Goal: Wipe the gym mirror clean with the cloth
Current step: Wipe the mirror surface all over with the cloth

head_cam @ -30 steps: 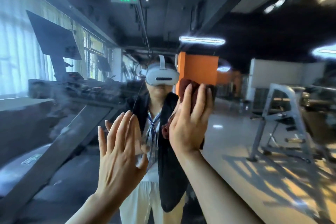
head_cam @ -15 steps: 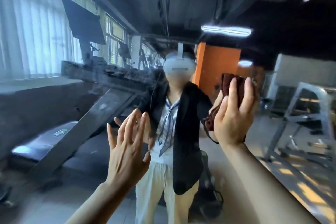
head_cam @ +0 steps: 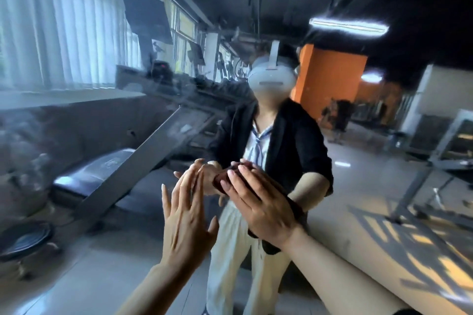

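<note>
2 hands at the gym mirror (head_cam: 76, 135)
Right hand (head_cam: 258, 202) presses the dark red cloth (head_cam: 222, 179) on the glass, fingers straight; left hand (head_cam: 185, 215) is flat, holding nothing.

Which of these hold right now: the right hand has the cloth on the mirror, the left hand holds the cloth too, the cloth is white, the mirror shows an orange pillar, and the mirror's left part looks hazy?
1. The right hand presses the cloth against the mirror. True.
2. The left hand also holds the cloth. False: it is open with fingers straight, beside the cloth, holding nothing.
3. The cloth is white. False: it is dark red.
4. An orange pillar shows in the mirror. True.
5. The mirror's left part looks hazy. True: grey smears lie over the reflection there.
</note>
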